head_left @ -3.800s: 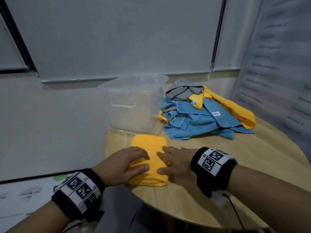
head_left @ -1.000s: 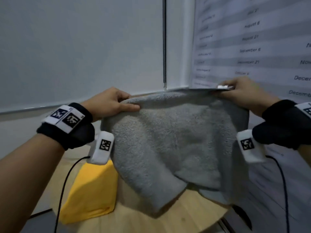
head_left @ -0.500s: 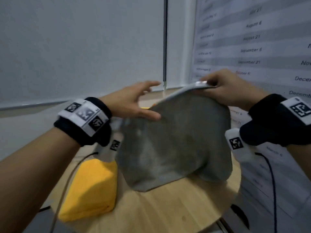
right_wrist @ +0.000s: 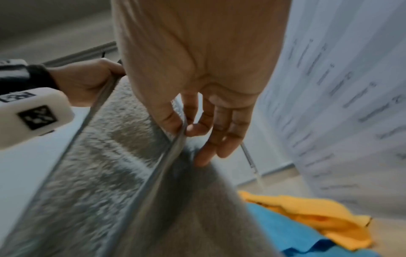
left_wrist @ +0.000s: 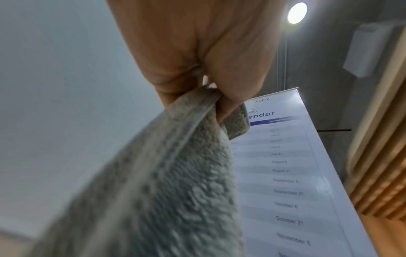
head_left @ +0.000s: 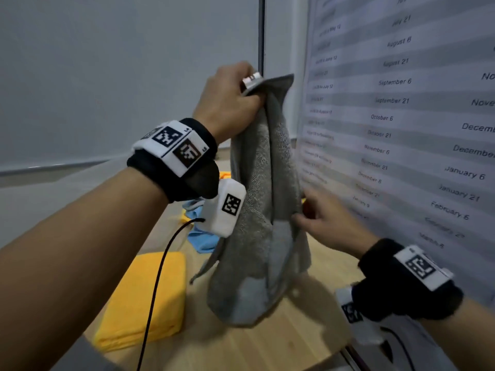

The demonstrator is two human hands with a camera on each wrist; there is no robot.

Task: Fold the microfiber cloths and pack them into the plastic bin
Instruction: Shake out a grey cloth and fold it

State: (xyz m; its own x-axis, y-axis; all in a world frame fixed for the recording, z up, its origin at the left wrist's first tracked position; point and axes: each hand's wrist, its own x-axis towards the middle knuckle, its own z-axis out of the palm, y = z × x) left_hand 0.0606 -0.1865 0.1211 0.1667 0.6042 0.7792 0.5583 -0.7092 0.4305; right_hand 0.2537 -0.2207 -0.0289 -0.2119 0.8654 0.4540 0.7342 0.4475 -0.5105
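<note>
Grey cloth (head_left: 257,210): hanging above counter (head_left: 267,349), top corners clamped in left hand (head_left: 227,103). Right hand (head_left: 329,223): thumb and forefinger pinching side edge mid-height. Folded yellow cloth (head_left: 144,298): flat on counter, left.

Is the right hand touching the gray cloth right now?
Touching. The right wrist view shows the right hand pinching the hemmed edge of the gray cloth between thumb and forefinger.
</note>
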